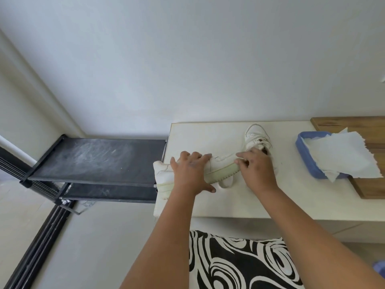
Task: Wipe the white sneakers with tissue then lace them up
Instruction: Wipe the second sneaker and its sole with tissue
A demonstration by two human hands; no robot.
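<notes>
One white sneaker (220, 166) lies on its side at the left end of the cream table (208, 132), sole toward me, heel past the table's left edge. My left hand (190, 173) grips it around the middle. My right hand (257, 168) rests at its toe end, fingers curled on the sole edge. I cannot tell whether it holds tissue. The second white sneaker (257, 135) stands behind my right hand, its tongue and laces loose. White tissue (341, 155) spills out of a blue tray (302, 151) at the right.
A wooden board (343, 122) lies under the blue tray at the table's right end. A dusty black shoe rack (93, 161) stands lower, against the table's left side. A plain wall rises behind. Black-and-white patterned cloth (239, 261) shows at the bottom.
</notes>
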